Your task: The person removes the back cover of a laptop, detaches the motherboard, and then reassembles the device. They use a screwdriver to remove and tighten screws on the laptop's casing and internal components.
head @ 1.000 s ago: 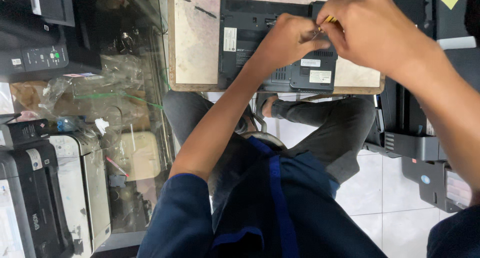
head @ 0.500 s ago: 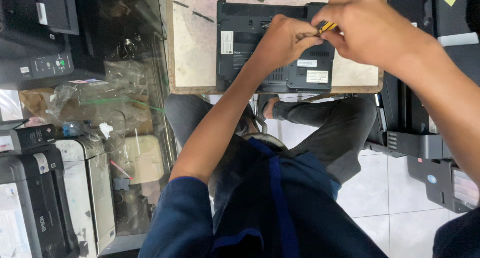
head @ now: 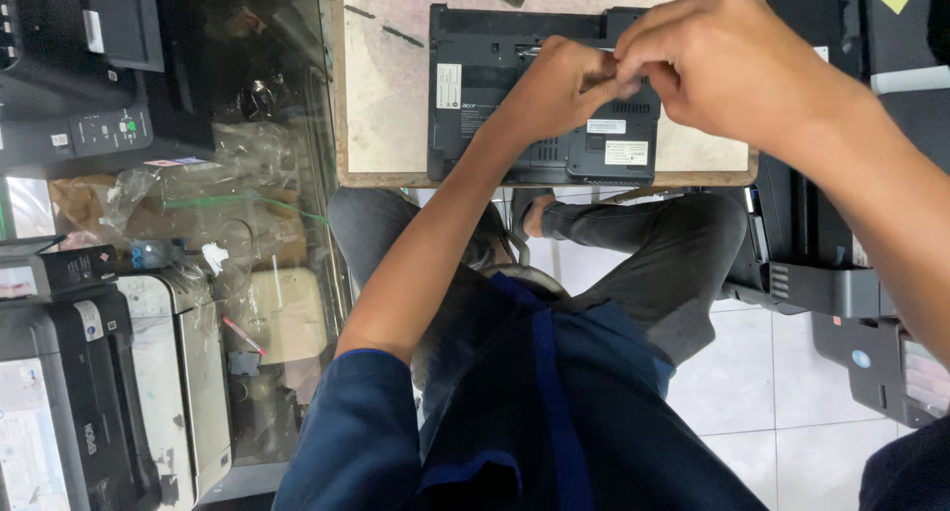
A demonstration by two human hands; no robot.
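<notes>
A black laptop [head: 495, 125] lies upside down on a small worn table [head: 381, 95], its white labels facing up. My left hand [head: 559, 81] rests on the laptop's underside with the fingers curled. My right hand [head: 722, 61] hovers beside it, fingertips pinched against the left hand's fingertips over the laptop's middle. The earlier frames show a small yellow-handled tool between the fingers; my right hand hides it now. What the left fingers grip cannot be seen.
Printers [head: 59, 422] and a black machine [head: 89, 86] stand at the left beside a glass case [head: 247, 234] with plastic bags. More black printers [head: 851, 293] crowd the right. My crossed legs [head: 633, 264] are under the table, above a white tiled floor [head: 772, 392].
The yellow tool tip that showed between the fingers is now covered by my right hand. Both hands stay pinched together over the laptop and have barely shifted.
</notes>
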